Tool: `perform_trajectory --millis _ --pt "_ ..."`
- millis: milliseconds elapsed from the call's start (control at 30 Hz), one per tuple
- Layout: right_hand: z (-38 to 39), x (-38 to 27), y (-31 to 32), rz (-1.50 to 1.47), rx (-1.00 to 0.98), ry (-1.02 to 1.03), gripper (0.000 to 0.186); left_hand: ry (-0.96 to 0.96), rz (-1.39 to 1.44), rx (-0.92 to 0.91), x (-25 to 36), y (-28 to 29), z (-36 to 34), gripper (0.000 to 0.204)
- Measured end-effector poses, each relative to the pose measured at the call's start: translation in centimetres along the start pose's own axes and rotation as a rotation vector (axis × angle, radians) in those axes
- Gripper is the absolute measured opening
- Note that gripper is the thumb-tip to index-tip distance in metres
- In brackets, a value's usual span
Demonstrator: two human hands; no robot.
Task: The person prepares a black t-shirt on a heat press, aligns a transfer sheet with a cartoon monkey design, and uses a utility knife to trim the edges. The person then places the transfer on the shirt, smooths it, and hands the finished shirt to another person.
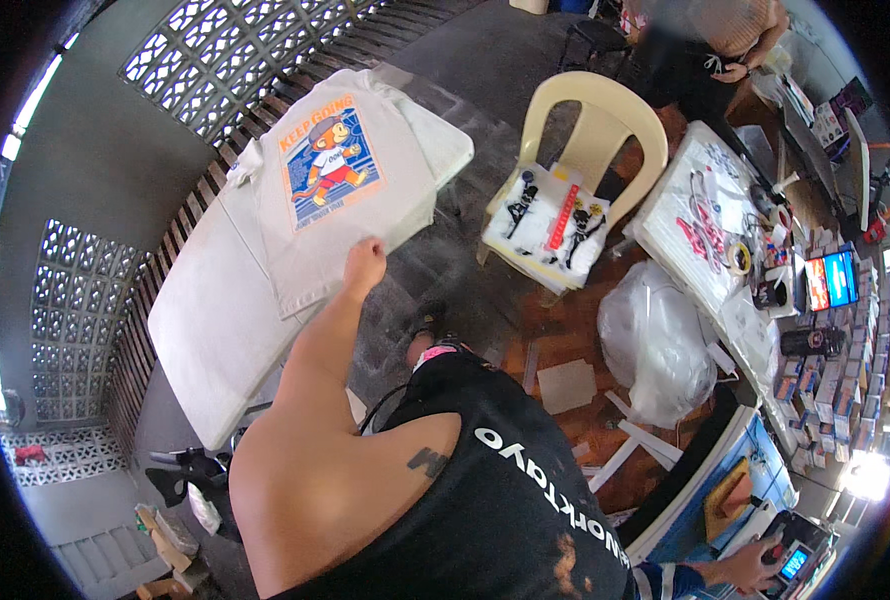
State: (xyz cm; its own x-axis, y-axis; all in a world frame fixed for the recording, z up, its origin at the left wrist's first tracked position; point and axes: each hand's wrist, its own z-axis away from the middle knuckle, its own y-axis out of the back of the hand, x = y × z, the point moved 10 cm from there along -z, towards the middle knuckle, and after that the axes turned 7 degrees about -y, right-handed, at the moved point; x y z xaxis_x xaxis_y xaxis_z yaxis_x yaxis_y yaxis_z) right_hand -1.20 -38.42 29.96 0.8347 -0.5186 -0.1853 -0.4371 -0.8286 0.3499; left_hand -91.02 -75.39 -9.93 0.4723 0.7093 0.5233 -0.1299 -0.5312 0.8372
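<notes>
A light beige T-shirt (255, 240) with a colourful cartoon print (333, 165) lies spread on the white folding table (200, 315). My left hand (367, 265) is closed in a fist by the shirt's lower right corner, at the table's edge. Whether cloth is pinched in it I cannot make out. Far down at the lower right, my right hand (750, 567), below a dark blue banded sleeve, has its fingers round a black handle (771, 553). That handle belongs to a machine with a lit blue display (794, 565).
A cream plastic chair (645, 130) holds a stack of printed sheets (550, 222). Beside it, a clear plastic bag (655, 345) and cardboard scraps (567, 386) lie on the floor. A cluttered worktable (680, 215) stands right, and another person (725, 40) is behind it.
</notes>
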Motion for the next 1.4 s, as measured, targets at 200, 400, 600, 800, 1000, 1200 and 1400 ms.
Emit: perform_trajectory --millis 200,400,600,800,1000,1200,1400 --pt "10.3 -4.1 -1.9 -0.514 -0.449 0.043 0.035 -0.059 -0.099 0.108 -8.4 4.3 -15.7 0.031" --pt "43.0 -33.2 16.1 -0.876 -1.352 0.659 0.030 0.235 -0.503 -0.161 -17.6 4.0 -17.4 0.075" --pt "58.5 -40.8 30.7 -0.837 -1.871 1.019 0.035 0.258 -0.492 -0.099 -17.7 4.6 -18.8 0.071" --pt "63.0 -44.1 33.4 -0.848 -1.895 1.384 0.034 0.217 -0.422 -0.045 -17.9 4.3 -15.6 0.069" --pt "66.5 -48.5 35.6 -0.913 -1.954 1.415 0.031 0.361 -0.456 -0.109 -15.8 6.8 -5.3 0.074" --pt "69.2 -47.4 38.6 -0.935 -2.000 1.552 0.034 0.381 -0.369 -0.097 -15.9 7.0 -3.1 0.076" --pt "70.8 -43.9 35.5 -0.772 -2.085 1.563 0.039 0.270 -0.325 -0.100 -15.7 7.8 -4.9 0.073"
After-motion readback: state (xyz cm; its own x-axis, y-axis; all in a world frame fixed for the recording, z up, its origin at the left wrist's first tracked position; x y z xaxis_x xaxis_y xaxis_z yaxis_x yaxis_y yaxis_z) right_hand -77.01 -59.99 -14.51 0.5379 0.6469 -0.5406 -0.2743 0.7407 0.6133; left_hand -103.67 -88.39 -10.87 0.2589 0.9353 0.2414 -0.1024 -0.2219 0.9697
